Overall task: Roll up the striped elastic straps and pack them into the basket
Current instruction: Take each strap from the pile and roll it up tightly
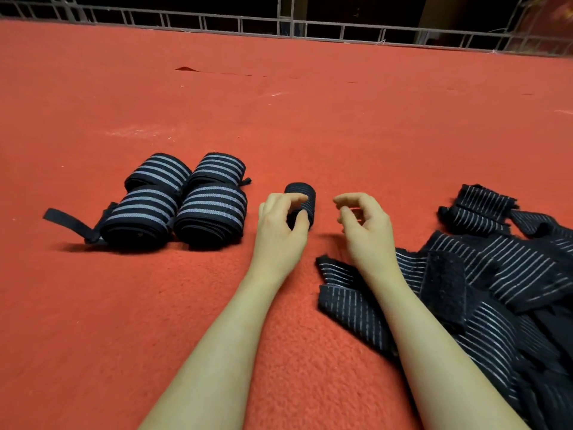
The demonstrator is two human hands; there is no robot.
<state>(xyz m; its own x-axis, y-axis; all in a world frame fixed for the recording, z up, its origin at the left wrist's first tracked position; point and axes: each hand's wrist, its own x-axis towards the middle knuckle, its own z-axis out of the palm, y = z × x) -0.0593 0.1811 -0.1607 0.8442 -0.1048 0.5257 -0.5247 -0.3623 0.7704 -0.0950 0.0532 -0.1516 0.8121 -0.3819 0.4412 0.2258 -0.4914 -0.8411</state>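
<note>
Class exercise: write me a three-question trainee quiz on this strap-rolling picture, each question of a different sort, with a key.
1. True or false: the left hand grips the small roll.
2. How many wide-striped rolls lie grouped on the red cloth? A two, B four, C six.
3. Fill in: the unrolled straps lie to the person's ____.

Key: 1 true. 2 B. 3 right; the right hand, fingers curled, holds nothing.
</note>
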